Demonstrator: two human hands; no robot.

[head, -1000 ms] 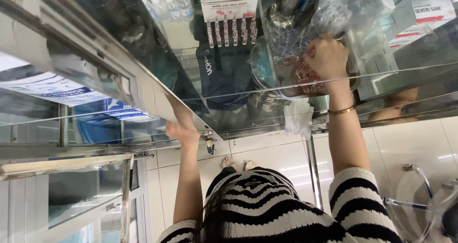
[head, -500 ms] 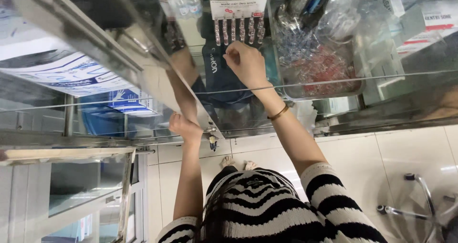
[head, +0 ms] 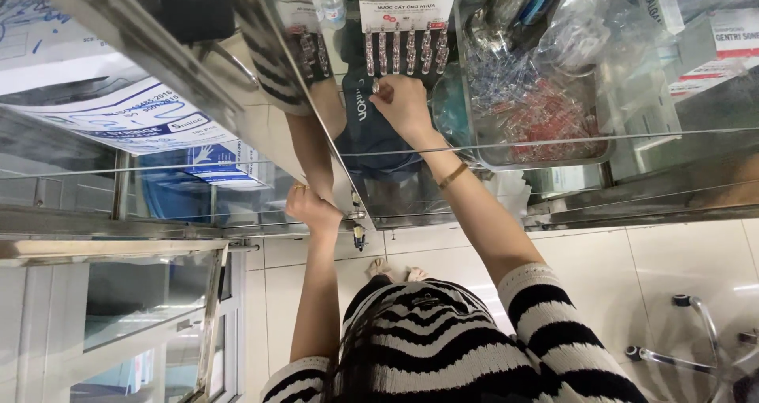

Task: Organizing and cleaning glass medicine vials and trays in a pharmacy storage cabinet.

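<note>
The cabinet door (head: 237,79) is held open at its lower corner by the left hand (head: 312,209), whose fingers are curled closed on the edge. Beyond it, on the glass shelf (head: 538,138), the right hand (head: 403,106) is pinched on a small clear ampoule (head: 378,89), just below the strip of ampoules (head: 403,51) hanging from a white box (head: 405,1).

It is judged that the ampoule could slip from so small a pinch and break on the shelf, or that the strip could be knocked loose. The metal tray (head: 545,154) of loose vials stands just beside and could be nudged.

One second ago the right hand was at that tray; it has since been moved across to the strip, while the door has been kept open.
</note>
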